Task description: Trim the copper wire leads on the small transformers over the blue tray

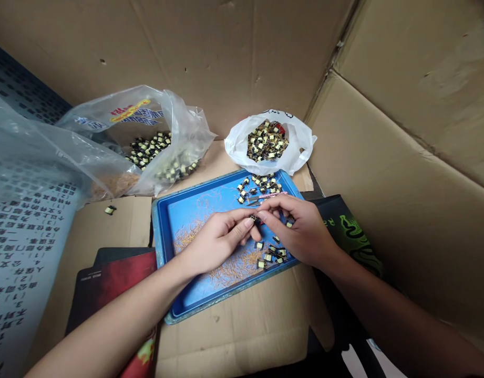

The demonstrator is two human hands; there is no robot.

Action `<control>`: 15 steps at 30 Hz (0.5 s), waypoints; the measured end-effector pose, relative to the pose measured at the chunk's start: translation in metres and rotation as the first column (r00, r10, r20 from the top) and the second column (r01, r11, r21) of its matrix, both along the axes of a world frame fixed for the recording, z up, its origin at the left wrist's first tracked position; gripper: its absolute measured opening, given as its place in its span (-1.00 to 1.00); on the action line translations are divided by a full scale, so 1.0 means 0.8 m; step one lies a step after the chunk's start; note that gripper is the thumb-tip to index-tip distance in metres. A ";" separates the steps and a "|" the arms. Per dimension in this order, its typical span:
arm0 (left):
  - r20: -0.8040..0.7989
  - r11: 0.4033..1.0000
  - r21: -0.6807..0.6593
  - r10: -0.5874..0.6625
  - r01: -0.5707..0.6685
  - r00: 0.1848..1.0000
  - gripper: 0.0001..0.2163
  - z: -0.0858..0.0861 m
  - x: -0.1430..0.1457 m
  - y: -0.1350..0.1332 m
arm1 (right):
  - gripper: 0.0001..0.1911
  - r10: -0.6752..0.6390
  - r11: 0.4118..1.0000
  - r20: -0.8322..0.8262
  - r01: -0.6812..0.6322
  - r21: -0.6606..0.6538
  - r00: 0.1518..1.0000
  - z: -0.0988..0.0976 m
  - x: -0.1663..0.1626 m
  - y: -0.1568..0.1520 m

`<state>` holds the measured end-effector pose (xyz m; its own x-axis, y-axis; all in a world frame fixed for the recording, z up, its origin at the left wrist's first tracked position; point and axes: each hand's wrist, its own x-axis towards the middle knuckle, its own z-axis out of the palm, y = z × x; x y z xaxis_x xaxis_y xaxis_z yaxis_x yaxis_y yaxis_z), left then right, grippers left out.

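Over the blue tray [194, 302], my left hand [220, 236] pinches a small black transformer [253, 218] between thumb and fingers. My right hand [300, 228] meets it there, thumb and forefinger closed together beside the part. Whatever those right fingertips grip is too small to make out. Beneath the hands lie loose transformers [268, 258] with pale yellow tape. More of them sit at the tray's far right corner, near a pink-handled metal tool [271, 196] partly covered by my right hand. Short copper-coloured wire clippings [234, 270] are scattered over the tray's floor.
A white plastic bag [236, 142] full of wired transformers stands behind the tray. Left of it, a clear bag [190, 128] holds many more. One loose transformer [110, 210] lies on cardboard. Cardboard walls [403, 157] enclose the back and right. A red-black mat [115, 278] lies at left.
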<state>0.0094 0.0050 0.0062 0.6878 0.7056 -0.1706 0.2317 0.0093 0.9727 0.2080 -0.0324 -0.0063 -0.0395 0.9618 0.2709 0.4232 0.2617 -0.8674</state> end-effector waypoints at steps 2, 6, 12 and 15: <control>-0.035 1.000 -0.003 -0.017 0.017 0.999 -0.60 0.002 -0.001 -0.001 | -0.90 0.009 1.000 0.020 -0.010 0.024 1.000 -0.002 0.001 0.001; -0.070 0.999 -0.047 -0.019 0.015 0.997 -0.57 0.002 -0.002 -0.003 | -0.91 0.019 0.998 0.056 -0.022 0.058 0.998 -0.003 0.000 0.001; -0.016 0.994 -0.101 0.032 -0.034 0.999 -0.60 -0.001 0.001 -0.001 | -0.85 0.043 0.993 0.159 -0.060 0.104 0.986 0.007 0.006 -0.001; -0.018 0.996 -0.084 0.036 -0.037 0.999 -0.61 0.001 0.003 -0.002 | -0.84 0.097 0.986 0.203 -0.123 0.116 0.974 0.012 0.006 -0.003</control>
<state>0.0120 0.0036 0.0067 0.6585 0.7127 -0.2418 0.2459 0.0999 0.9641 0.2132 -0.0348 0.0033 -0.2076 0.9069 0.3666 0.5445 0.4185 -0.7269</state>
